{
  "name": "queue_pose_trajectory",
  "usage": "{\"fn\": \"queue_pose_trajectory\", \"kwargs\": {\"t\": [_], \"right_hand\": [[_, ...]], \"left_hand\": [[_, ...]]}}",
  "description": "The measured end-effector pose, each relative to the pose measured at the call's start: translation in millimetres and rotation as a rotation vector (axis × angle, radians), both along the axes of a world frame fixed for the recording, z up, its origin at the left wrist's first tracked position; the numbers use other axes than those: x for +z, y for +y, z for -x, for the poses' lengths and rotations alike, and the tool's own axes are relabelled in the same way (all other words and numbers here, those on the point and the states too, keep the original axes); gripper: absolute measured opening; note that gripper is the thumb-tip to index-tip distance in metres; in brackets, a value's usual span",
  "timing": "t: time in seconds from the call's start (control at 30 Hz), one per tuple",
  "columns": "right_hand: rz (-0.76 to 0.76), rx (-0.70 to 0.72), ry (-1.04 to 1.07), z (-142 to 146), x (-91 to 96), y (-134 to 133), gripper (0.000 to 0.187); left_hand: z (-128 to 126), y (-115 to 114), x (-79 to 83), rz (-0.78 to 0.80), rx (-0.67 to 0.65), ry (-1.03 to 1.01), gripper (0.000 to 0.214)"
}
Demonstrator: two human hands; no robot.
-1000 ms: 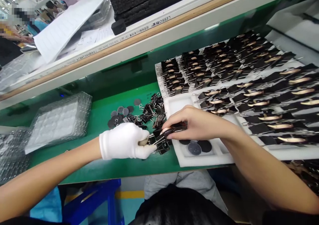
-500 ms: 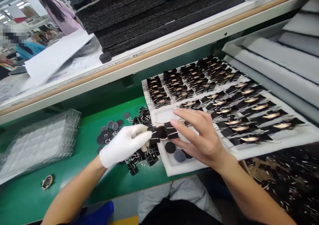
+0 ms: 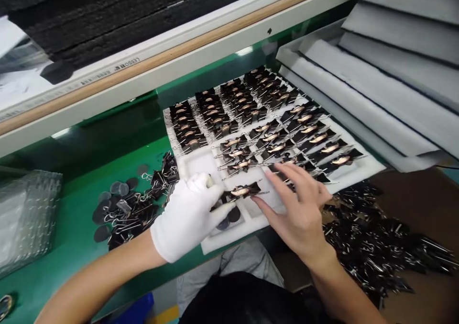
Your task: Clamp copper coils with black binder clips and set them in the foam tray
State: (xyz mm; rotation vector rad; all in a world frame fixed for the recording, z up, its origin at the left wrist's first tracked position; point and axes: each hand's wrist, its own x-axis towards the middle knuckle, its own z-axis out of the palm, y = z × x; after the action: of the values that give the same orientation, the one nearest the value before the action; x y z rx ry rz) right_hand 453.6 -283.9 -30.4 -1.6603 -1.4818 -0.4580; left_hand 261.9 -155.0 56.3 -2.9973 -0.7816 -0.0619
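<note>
My left hand (image 3: 186, 216), in a white glove, grips the left end of a small gold-rimmed round piece (image 3: 241, 191) with black binder clips on its sides. The piece is tilted edge-up, just over the white foam tray (image 3: 224, 240). Bare, my right hand (image 3: 299, 209) is at the piece's right end, thumb and fingers apart around the clip's wire handles; whether they touch cannot be made out. Behind it, several similar clipped pieces (image 3: 270, 136) stand in rows in the tray. Dark discs (image 3: 234, 214) lie in a front compartment, partly hidden by my glove.
Loose binder clips (image 3: 132, 214) and dark round discs (image 3: 103, 233) lie on the green table (image 3: 79, 190) at left. Stacked clear plastic trays (image 3: 34, 218) are at far left. Grey-white padded sheets (image 3: 358, 84) lean at right, above a heap of binder clips (image 3: 380, 242).
My left hand has tipped the clipped piece from face-up to edge-up and brought it over the tray. My right hand has moved off its right clip. The view has shifted right.
</note>
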Motion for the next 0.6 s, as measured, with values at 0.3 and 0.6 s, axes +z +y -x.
{"fn": "queue_pose_trajectory", "kwargs": {"t": [0.3,0.6], "right_hand": [[0.009,-0.434,0.052,14,-23.6,7,0.053],[0.108,-0.609,0.016,8,-25.6,20,0.065]], "left_hand": [[-30,7,-27.6,-0.151,0.036,0.015,0.037],[-43,0,-34.0,-0.314,0.017,0.052,0.026]]}}
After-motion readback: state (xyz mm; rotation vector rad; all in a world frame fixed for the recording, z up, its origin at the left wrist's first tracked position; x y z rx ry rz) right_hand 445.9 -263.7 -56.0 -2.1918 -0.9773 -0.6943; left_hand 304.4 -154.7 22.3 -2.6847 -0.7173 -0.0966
